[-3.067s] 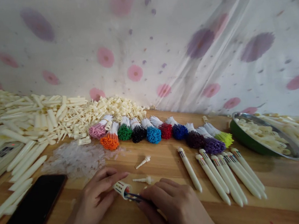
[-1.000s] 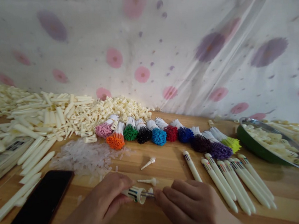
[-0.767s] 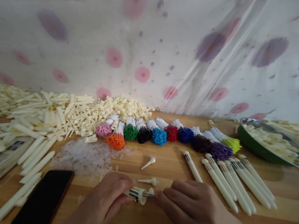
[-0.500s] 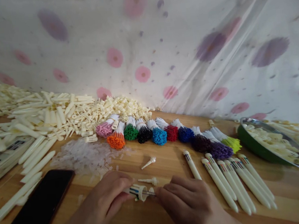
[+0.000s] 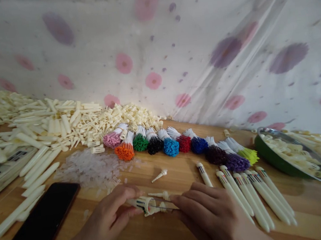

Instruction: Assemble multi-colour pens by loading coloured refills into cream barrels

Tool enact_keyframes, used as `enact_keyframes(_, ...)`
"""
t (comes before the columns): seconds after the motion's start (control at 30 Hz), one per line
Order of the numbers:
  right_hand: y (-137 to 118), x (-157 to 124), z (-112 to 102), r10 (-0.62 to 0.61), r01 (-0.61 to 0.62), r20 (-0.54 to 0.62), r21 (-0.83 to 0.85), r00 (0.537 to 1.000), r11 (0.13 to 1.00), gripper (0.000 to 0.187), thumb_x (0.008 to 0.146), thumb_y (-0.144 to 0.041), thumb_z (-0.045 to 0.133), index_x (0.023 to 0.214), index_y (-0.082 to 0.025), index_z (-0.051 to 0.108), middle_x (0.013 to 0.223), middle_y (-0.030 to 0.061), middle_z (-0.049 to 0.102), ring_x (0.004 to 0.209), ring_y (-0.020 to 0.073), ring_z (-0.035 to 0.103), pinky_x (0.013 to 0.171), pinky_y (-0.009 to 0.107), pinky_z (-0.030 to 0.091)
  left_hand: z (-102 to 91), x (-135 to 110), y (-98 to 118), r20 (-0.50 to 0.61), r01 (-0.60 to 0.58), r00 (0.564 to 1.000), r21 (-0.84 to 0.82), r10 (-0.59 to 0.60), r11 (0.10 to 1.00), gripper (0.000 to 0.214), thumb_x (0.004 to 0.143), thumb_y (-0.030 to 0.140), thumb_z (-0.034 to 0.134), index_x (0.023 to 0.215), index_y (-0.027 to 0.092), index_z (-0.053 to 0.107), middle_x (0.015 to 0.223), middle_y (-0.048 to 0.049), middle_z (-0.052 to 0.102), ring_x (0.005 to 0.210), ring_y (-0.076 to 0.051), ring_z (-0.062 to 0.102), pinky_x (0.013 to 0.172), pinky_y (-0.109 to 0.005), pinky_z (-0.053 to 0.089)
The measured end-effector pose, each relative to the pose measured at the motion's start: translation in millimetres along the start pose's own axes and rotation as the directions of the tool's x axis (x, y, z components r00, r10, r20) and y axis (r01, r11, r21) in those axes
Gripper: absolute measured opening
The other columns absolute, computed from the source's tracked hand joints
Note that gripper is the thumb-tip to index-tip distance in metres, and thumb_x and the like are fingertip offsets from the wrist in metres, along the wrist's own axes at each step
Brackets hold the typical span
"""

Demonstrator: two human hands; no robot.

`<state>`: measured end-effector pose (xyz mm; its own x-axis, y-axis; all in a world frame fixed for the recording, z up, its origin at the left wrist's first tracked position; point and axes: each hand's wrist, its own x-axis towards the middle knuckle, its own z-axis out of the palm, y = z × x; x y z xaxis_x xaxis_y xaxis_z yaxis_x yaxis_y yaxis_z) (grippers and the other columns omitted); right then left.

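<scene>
The right hand had just pulled back slightly toward three o'clock, and the thin dark tweezer-like tool that its fingers were clamped on now showed two prongs standing apart, where a moment earlier they had looked like a single line. That suggested the prongs had eased their grip inside the part, though whether anything was left there could not be told.

The left hand had barely moved: its thumb and fingers were pressed on the small cream plastic slotted cylinder, whose mouth faced about three o'clock, toward the tool. Dark and blue strips showed through its slots, so it seemed partly filled.

The cylinder was held low over the pale wooden table. One small cream stepped plastic peg lay at one o'clock from it, untouched, and the bundles of white, colour-ended rods stretched from eleven to two o'clock.
</scene>
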<state>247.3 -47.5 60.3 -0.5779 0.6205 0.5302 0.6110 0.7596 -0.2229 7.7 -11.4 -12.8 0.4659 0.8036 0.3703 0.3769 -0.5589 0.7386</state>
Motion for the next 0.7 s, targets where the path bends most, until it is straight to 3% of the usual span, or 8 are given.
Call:
enact_keyframes(0.23,-0.1,0.8,-2.0,-0.039,0.038,0.031,0.014,0.999,0.999,0.007,0.087,-0.008,0.052,0.085,-0.01,0.058,0.068,0.0039,0.059,0.059,0.0139,0.048,0.049,0.026,0.036,-2.6,1.2,4.8,0.046,0.057,0.998,-0.118,-0.052,0.991,0.032,0.081,0.013,0.058,0.103,0.036,0.059,0.098,0.0064,0.07,0.091,-0.014,0.067,0.079,-0.019,0.052)
enact_keyframes(0.7,-3.3,3.0,-0.9,-0.024,0.025,0.029,-0.027,0.999,0.999,0.017,0.09,-0.01,0.048,0.076,-0.012,0.058,0.066,0.0024,0.057,0.058,0.0126,0.047,0.048,0.026,0.034,-1.5,2.8,7.0,0.034,0.083,0.996,-0.136,-0.079,0.987,0.031,0.08,0.015,0.059,0.101,0.038,0.061,0.095,0.0073,0.072,0.087,-0.014,0.068,0.077,-0.02,0.053)
